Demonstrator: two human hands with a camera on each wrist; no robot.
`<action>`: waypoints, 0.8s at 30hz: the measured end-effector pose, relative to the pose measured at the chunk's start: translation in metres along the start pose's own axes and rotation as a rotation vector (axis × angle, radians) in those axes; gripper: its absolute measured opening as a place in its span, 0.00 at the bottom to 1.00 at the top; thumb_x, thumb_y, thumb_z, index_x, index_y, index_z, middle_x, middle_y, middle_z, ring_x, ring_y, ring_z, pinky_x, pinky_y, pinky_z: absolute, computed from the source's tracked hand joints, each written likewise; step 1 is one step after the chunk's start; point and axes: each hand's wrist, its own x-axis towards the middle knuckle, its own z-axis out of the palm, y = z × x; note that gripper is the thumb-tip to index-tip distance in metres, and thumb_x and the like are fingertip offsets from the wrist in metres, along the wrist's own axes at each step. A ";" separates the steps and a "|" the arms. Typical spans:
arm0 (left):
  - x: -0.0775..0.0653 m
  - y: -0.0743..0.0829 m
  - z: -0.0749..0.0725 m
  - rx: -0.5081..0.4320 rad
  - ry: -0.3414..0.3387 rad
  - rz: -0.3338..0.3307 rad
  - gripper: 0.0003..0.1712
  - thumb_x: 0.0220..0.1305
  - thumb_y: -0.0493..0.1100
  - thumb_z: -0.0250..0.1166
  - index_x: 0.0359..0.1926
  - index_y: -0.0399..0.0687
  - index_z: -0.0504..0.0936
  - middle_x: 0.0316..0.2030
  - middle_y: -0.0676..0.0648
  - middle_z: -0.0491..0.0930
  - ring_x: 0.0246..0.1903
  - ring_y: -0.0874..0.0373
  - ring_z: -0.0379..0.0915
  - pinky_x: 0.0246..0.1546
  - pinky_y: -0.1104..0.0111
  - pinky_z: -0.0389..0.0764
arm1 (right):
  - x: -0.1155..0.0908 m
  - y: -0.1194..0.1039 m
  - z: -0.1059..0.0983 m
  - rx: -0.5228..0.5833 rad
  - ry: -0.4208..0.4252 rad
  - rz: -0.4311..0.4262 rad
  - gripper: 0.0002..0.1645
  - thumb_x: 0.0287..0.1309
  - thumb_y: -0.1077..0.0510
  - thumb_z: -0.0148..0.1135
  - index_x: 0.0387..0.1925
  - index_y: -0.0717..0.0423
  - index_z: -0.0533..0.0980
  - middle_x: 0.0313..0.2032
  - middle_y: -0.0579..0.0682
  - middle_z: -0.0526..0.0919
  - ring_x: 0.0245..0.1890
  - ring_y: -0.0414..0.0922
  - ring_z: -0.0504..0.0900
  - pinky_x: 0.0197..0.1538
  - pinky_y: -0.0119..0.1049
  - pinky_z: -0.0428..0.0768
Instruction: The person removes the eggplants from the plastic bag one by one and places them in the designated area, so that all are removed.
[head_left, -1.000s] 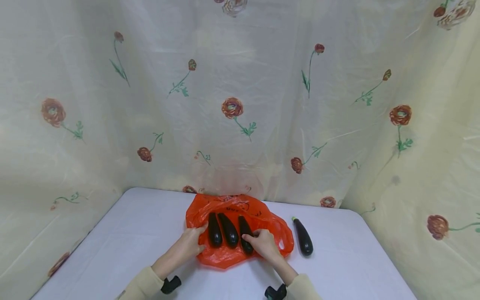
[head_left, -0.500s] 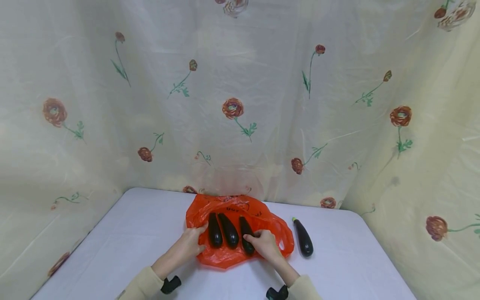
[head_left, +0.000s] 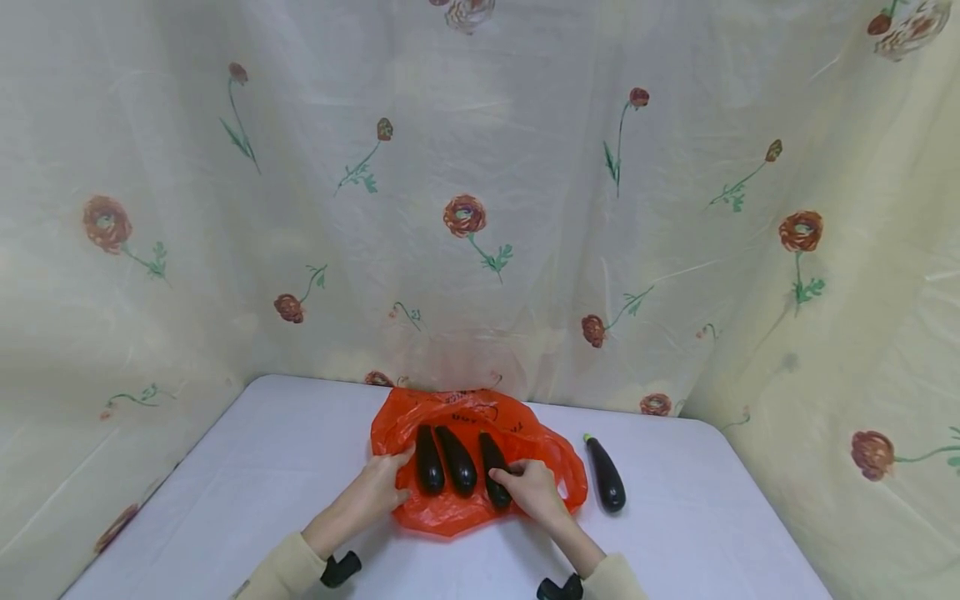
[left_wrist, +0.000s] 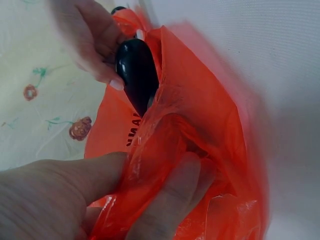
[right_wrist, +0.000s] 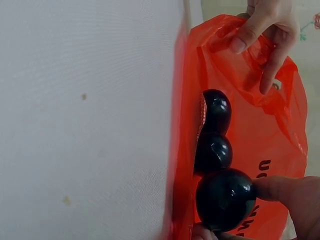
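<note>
In the head view a red plastic bag (head_left: pixel 450 521) lies spread on the table. My left hand (head_left: pixel 380 486) holds the bag's left edge; in the left wrist view the red plastic (left_wrist: pixel 150 165) passes between its fingers. Two dark eggplants, a left one (head_left: pixel 429 462) and a middle one (head_left: pixel 457 462), lie side by side on the bag. My right hand (head_left: pixel 534 492) grips a third eggplant (right_wrist: pixel 226 197) at its rounded end, thumb on one side and fingers on the other. Its fingers are partly hidden behind it.
A fourth eggplant (head_left: pixel 606 475) with a green stem end lies on the white table (head_left: pixel 690 517), right of the bag. A flower-printed curtain (head_left: pixel 525 167) hangs behind and at both sides of the table.
My right hand and the eggplant it grips have shifted very slightly right and towards me. The left hand, the bag and the other eggplants look unchanged.
</note>
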 end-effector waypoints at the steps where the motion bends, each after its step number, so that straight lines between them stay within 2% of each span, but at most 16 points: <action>1: 0.000 0.000 0.000 0.004 0.001 0.002 0.38 0.52 0.26 0.69 0.65 0.26 0.66 0.56 0.28 0.75 0.20 0.62 0.70 0.18 0.75 0.74 | -0.001 -0.001 -0.001 -0.001 0.000 -0.002 0.27 0.55 0.45 0.68 0.47 0.64 0.81 0.37 0.54 0.84 0.32 0.44 0.78 0.34 0.33 0.82; 8: 0.000 0.001 -0.001 0.006 0.009 -0.003 0.38 0.51 0.26 0.69 0.64 0.26 0.66 0.57 0.28 0.74 0.20 0.61 0.70 0.17 0.75 0.73 | -0.007 -0.004 -0.005 -0.005 0.005 -0.002 0.26 0.54 0.46 0.68 0.44 0.64 0.82 0.35 0.54 0.84 0.31 0.44 0.78 0.33 0.33 0.82; 16: 0.000 0.004 0.000 0.012 0.011 -0.032 0.38 0.51 0.26 0.68 0.64 0.26 0.67 0.56 0.29 0.75 0.19 0.62 0.70 0.17 0.75 0.73 | -0.010 -0.004 -0.010 -0.071 0.011 -0.009 0.28 0.53 0.42 0.68 0.44 0.62 0.83 0.36 0.53 0.85 0.31 0.43 0.78 0.35 0.34 0.82; 24: -0.001 0.002 0.000 0.032 0.030 0.005 0.36 0.50 0.25 0.69 0.62 0.24 0.68 0.56 0.28 0.75 0.21 0.60 0.71 0.17 0.74 0.73 | -0.015 -0.006 -0.014 -0.076 -0.003 -0.001 0.28 0.53 0.43 0.69 0.45 0.62 0.82 0.37 0.53 0.85 0.33 0.44 0.78 0.38 0.36 0.83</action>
